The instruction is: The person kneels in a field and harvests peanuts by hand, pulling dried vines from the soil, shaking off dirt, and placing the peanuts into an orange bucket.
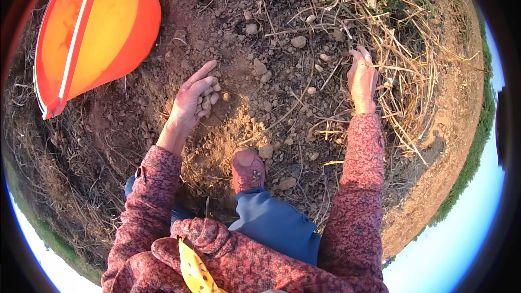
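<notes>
Several peanuts in their shells (pixel 206 99) rest in my left hand (pixel 188 99), which is cupped around them over the soil, to the right of and below an orange bucket. My right hand (pixel 362 75) reaches down at the left edge of a heap of dry stalks, fingertips at the ground; whether it pinches anything is hidden. A few loose peanuts (pixel 325 57) lie on the soil just left of my right hand, and another peanut (pixel 311 90) lies lower down. One more (pixel 311 19) is farther up among thin stems.
The orange bucket (pixel 148 20) with its pale-edged rim stands at the upper left. Dry stalks (pixel 407 61) spread over the upper right. Clods (pixel 298 42) and stones dot the soil. My shoe (pixel 248 167) is on the ground between my arms.
</notes>
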A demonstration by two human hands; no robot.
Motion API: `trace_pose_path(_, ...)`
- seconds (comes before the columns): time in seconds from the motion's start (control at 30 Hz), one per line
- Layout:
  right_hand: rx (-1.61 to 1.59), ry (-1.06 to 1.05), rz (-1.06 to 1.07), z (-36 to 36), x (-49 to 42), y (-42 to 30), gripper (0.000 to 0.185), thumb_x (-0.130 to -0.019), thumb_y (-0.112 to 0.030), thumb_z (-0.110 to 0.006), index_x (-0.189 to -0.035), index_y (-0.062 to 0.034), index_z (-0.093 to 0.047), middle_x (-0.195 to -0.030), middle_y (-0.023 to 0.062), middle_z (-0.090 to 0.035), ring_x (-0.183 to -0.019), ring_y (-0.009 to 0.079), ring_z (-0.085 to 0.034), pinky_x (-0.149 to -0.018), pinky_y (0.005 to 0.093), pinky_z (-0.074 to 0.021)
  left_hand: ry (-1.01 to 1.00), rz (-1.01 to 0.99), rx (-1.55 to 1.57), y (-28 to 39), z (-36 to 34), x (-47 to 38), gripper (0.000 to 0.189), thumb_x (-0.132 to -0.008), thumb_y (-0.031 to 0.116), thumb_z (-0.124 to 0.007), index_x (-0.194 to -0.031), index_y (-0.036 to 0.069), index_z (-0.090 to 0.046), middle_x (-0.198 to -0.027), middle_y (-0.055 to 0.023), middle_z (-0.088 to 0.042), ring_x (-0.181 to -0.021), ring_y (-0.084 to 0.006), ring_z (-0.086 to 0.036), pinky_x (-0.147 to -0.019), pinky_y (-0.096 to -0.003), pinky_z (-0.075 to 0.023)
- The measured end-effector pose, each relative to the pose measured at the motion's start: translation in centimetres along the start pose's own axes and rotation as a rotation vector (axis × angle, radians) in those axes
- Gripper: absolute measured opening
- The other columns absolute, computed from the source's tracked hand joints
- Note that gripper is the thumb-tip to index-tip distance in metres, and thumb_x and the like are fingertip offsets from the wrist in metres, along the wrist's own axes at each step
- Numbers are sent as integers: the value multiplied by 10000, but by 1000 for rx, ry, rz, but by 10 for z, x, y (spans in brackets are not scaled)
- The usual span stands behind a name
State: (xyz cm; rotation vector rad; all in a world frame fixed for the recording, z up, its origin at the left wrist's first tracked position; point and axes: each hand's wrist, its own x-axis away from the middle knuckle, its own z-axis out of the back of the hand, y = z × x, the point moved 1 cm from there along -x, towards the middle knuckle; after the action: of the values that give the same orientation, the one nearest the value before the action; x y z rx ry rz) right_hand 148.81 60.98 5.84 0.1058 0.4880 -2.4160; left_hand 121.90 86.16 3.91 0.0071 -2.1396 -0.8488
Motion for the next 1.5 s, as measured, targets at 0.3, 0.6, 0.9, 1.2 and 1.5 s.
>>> trace_pose_path(0.3,120,-428,-31,-22,1,-17,284,-821,-132,-600,-1071,-4,-562,-953,217,-585,-883,302,-610,-790,350,-496,-186,91,330,-22,-2,2,172,-920,251,-492,-961,85,-504,-795,-32,-556,-569,-96,-506,-314,-168,-317)
trace_pose_path(0.6,-623,-374,-523,-17,7,9,194,-781,-250,-624,-835,-67,-591,-604,4,-578,-535,47,-506,-526,210,-389,-268,143,429,-26,-2,-1,141,-876,171,-567,-982,90,-520,-866,-63,-535,-621,-110,-492,-331,-147,-315)
trace_pose_path(0.9,-380,-451,-323,-25,18,18,276,-779,-172,-614,-1016,-32,-631,-727,59,-615,-594,106,-515,-570,253,-427,-173,157,212,-26,-14,-6,129,-889,204,-561,-941,91,-527,-784,-18,-532,-555,-63,-484,-332,-147,-303)
trace_pose_path(1.2,-437,-377,-351,-17,31,13,225,-784,-149,-617,-930,14,-569,-739,74,-579,-654,135,-518,-606,284,-438,-159,174,114,-36,-26,-10,127,-900,207,-547,-946,89,-543,-723,16,-542,-504,-28,-475,-342,-146,-305)
trace_pose_path(1.5,-25,-266,390,37,78,-89,225,-703,-18,-607,-920,-21,-551,-905,95,-541,-808,243,-569,-645,334,-512,-645,107,-442,-57,-102,7,642,-847,266,-619,-1400,164,-309,-749,19,-546,-619,-57,-492,-563,-210,-430)
